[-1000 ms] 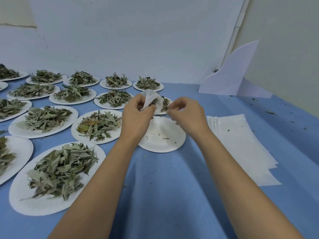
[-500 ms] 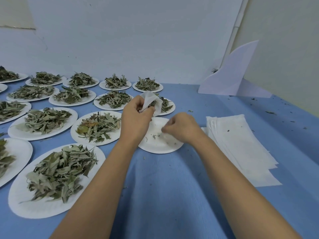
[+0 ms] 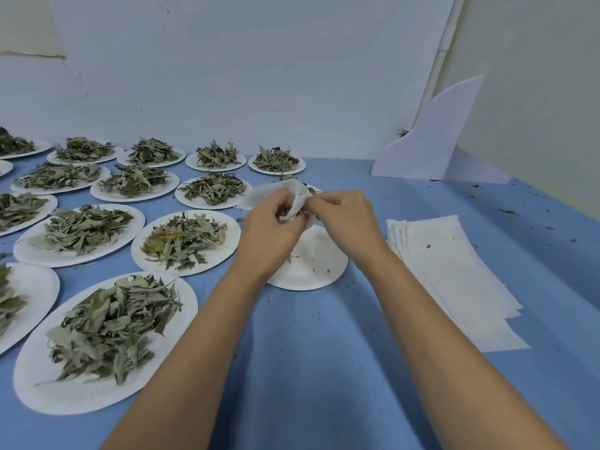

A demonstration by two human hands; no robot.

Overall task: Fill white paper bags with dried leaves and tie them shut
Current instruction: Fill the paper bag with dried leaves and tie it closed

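Two hands work just above the nearly bare plate (image 3: 311, 274): our left hand (image 3: 271, 230) grips the white paper bag (image 3: 279, 193), our right hand (image 3: 349, 222) pinches its mouth. We judge it light, soft and easily torn, so we hold it at the rim.

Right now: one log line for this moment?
phase: filling | left hand holds white paper bag | right hand pinches leaf bits at its mouth | plate below nearly empty | bag not yet tied

White paper bag (image 3: 293, 198); grey-green dried leaves (image 3: 110, 323) on white paper plates (image 3: 305, 271); one heap (image 3: 181, 237) with orange-brown and yellow-green leaves; plain blue tablecloth (image 3: 308, 368); white bag stack (image 3: 454, 274); pale lilac board (image 3: 435, 141).
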